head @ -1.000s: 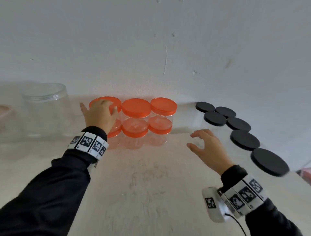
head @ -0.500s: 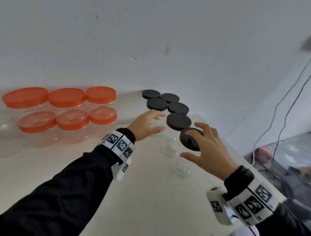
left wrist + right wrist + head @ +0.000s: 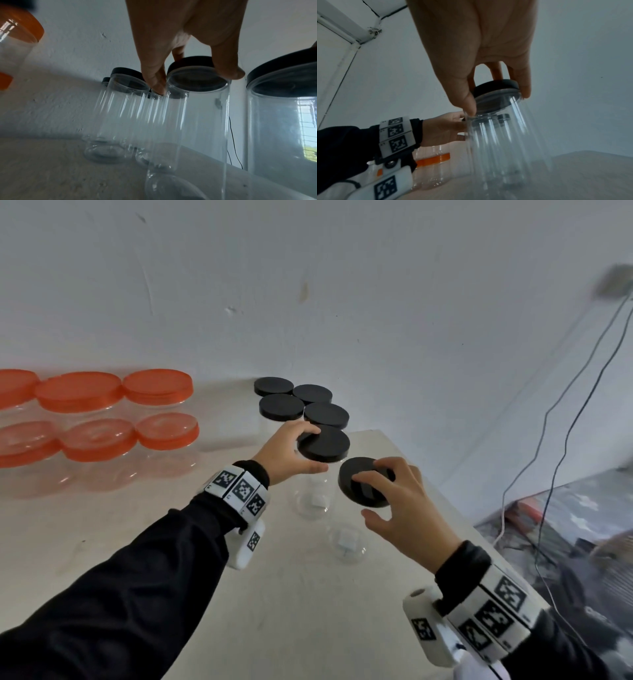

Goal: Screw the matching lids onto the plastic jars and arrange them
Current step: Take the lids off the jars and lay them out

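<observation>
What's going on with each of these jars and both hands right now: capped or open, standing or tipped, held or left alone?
Left hand: grips the lid rim of an upright jar.
Left-held black-lidded jar: capped, standing on the table.
Right hand: grips the nearest jar by its lid.
Right-held black-lidded jar: capped, tilted.
Four black-lidded jars behind: capped, upright, untouched.
Orange-lidded jars: capped, stacked two high, untouched.

Six clear black-lidded jars point(image 3: 323, 445) stand beside orange-lidded jars point(image 3: 157, 386).
</observation>
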`<move>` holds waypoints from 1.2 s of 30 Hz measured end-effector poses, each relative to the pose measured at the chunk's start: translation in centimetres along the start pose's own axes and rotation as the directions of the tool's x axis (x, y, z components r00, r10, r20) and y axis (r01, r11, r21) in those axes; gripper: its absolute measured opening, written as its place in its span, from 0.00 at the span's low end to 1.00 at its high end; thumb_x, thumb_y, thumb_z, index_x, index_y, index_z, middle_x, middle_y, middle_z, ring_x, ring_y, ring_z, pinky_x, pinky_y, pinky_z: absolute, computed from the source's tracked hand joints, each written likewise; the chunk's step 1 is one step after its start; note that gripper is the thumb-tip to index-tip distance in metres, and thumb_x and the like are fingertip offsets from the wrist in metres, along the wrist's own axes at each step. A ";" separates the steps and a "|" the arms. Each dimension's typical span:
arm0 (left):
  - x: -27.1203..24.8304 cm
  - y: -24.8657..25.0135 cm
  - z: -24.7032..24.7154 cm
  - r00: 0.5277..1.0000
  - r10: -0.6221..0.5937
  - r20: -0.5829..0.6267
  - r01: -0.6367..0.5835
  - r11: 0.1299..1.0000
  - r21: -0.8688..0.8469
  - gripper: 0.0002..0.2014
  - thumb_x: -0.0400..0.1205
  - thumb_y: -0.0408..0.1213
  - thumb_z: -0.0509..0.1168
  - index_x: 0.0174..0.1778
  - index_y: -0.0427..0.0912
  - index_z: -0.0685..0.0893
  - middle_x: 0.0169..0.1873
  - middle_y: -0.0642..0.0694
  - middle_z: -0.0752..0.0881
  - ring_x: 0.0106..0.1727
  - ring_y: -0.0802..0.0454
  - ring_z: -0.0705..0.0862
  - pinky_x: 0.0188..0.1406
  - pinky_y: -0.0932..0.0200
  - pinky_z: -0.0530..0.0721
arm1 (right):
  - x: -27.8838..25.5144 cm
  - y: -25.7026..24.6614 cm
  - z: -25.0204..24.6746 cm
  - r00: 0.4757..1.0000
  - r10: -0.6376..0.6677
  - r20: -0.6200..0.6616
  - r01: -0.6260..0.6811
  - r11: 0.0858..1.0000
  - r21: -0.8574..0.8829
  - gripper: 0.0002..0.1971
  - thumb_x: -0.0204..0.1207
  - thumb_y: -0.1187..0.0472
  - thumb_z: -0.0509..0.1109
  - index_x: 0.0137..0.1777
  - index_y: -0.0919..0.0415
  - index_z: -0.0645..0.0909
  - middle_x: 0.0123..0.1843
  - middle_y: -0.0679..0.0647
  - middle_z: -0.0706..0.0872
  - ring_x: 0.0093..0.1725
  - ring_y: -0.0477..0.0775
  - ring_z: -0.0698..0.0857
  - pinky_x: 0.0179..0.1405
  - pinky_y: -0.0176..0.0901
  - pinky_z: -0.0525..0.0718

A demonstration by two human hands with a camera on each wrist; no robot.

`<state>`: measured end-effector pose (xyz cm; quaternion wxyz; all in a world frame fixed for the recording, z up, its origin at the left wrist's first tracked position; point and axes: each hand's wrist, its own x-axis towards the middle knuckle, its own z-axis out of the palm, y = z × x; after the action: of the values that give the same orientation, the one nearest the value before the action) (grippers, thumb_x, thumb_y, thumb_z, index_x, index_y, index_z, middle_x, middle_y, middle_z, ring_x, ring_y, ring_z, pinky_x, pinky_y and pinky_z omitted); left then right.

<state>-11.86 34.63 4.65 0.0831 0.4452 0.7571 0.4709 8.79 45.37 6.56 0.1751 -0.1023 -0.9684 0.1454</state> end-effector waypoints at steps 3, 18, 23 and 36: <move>0.2 -0.2 0.8 0.999 -0.011 -0.035 0.010 1.000 -0.028 0.30 0.66 0.37 0.79 0.62 0.44 0.75 0.61 0.47 0.75 0.60 0.54 0.75 0.61 0.57 0.76 | 0.1 1.3 -0.5 0.999 0.034 0.040 -0.033 0.999 -0.034 0.24 0.73 0.58 0.72 0.69 0.46 0.74 0.74 0.54 0.62 0.71 0.58 0.63 0.67 0.42 0.70; -8.9 -4.3 -7.9 0.939 -0.091 -0.331 0.106 0.994 0.027 0.31 0.64 0.36 0.81 0.61 0.53 0.78 0.57 0.54 0.76 0.58 0.58 0.76 0.52 0.65 0.80 | 5.4 -0.3 4.7 0.973 -0.215 0.086 0.192 0.957 0.215 0.32 0.70 0.63 0.77 0.73 0.45 0.71 0.78 0.50 0.59 0.70 0.57 0.69 0.66 0.56 0.78; -12.6 -6.3 -12.3 0.866 -0.105 -0.489 0.176 0.979 0.102 0.29 0.65 0.36 0.80 0.58 0.58 0.77 0.56 0.57 0.76 0.56 0.67 0.74 0.48 0.69 0.76 | 9.1 -4.8 7.9 0.947 -0.310 0.080 0.291 0.938 0.191 0.33 0.70 0.65 0.76 0.75 0.49 0.71 0.79 0.56 0.62 0.73 0.60 0.66 0.68 0.53 0.75; -15.4 -10.5 -16.4 0.692 -0.191 -0.696 0.286 0.958 0.021 0.37 0.60 0.58 0.73 0.66 0.52 0.74 0.61 0.51 0.69 0.58 0.64 0.72 0.56 0.66 0.73 | 20.0 -10.5 13.4 0.972 -0.229 0.043 0.228 0.973 0.031 0.33 0.75 0.60 0.72 0.79 0.58 0.63 0.81 0.57 0.60 0.81 0.57 0.51 0.75 0.51 0.63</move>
<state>-17.99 10.88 0.74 -0.1714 0.1410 0.8133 0.5378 -16.02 37.20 4.05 0.1693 0.0154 -0.9756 0.1391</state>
